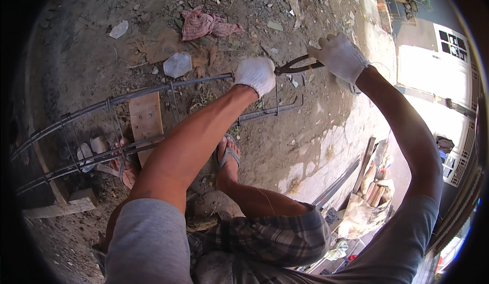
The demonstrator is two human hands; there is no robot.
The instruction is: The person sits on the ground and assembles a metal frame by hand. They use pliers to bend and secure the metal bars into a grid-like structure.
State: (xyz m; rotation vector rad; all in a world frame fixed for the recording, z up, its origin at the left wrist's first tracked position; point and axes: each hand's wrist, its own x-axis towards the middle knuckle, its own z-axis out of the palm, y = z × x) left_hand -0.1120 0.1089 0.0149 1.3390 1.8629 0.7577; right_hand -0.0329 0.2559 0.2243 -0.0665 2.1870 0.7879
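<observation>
Both my hands wear white knitted gloves. My left hand [255, 75] is closed at the near end of a long steel rebar cage [145, 91], on its upper bar; the glove hides exactly what its fingers grip. Just right of it, the dark head of a pair of pincers [293, 68] meets the bar, handles spread apart. My right hand [340, 57] is at the handle ends, fingers curled over them. Thin square stirrups [108, 105] join the cage's upper and lower bars. The lower bars [270, 112] end in bent hooks, right of my left forearm.
A wooden board [145, 121] lies under the cage, and a timber support [61, 210] is at lower left. A red checked cloth [206, 24] and a clear plastic container [178, 65] lie on the rubble-strewn dirt. My sandalled foot [228, 154] is beside the lower bars. Sacks [369, 207] stand right.
</observation>
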